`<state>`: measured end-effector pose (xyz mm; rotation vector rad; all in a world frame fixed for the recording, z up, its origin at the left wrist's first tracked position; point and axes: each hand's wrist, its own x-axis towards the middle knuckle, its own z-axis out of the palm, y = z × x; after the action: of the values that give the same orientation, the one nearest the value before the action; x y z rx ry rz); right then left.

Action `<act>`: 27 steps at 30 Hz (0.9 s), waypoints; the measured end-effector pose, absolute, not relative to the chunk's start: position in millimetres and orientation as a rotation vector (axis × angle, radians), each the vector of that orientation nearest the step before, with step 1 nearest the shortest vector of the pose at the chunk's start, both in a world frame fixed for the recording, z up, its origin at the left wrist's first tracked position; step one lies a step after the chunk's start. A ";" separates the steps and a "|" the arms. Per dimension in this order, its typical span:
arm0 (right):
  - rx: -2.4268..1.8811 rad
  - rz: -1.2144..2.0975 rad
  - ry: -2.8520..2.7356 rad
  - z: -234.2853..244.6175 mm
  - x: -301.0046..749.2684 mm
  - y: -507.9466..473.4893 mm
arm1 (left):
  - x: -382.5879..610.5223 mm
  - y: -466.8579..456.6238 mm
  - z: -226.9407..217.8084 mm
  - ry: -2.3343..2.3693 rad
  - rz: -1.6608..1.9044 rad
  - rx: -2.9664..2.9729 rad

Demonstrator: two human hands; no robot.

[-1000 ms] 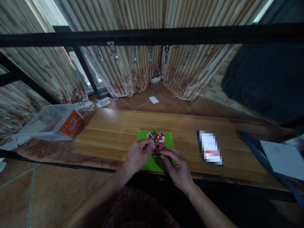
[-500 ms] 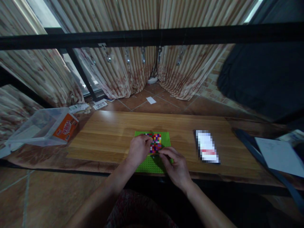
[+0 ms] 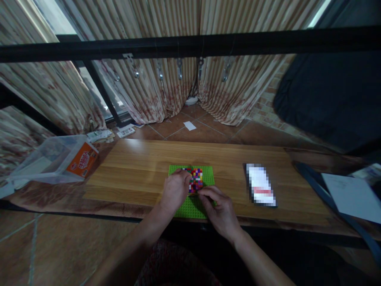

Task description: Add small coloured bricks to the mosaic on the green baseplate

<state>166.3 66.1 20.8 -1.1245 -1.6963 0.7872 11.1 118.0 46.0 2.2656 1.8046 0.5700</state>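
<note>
Left hand (image 3: 175, 190): fingers curled, tips drawn together over the left side of the toy bricks (image 3: 197, 179), covering some of them; I cannot tell whether a brick sits in that pinch
Right hand (image 3: 219, 207): thumb and forefinger bent toward each other, the forefinger's tip by the near right corner of the bricks; what it grips, if anything, I cannot make out
Toy bricks: small, many-coloured, packed into a tight block on the far half of the studded green baseplate (image 3: 190, 210)
Green baseplate: lying around the middle of the wooden tabletop's (image 3: 143, 163) near edge, partly under both hands
Phone (image 3: 261, 186): flat on the tabletop, right of the baseplate, nearer the right end, its screen blurred into squares
Clear plastic box (image 3: 50, 159): beyond the tabletop's left edge, with an orange label (image 3: 82, 159) facing me
Paper sheet (image 3: 351, 198): white, past the tabletop's right edge
</note>
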 end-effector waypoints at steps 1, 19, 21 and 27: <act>-1.120 0.790 -1.701 20.7 166.3 66.2 | 11.4 117.6 45.9 1.815 0.558 2.270; -1.116 0.835 -1.730 21.7 163.3 66.8 | 13.4 119.7 47.3 1.894 0.387 2.287; -1.118 0.836 -1.728 20.8 163.6 67.0 | 15.1 120.0 45.9 1.926 0.370 2.283; -1.124 0.819 -1.739 21.0 163.9 66.3 | 18.7 121.5 41.8 1.964 0.439 2.269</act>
<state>163.9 66.3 21.0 -1.1242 -1.7387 0.8190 18.7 121.5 41.8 2.2688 1.9638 0.4394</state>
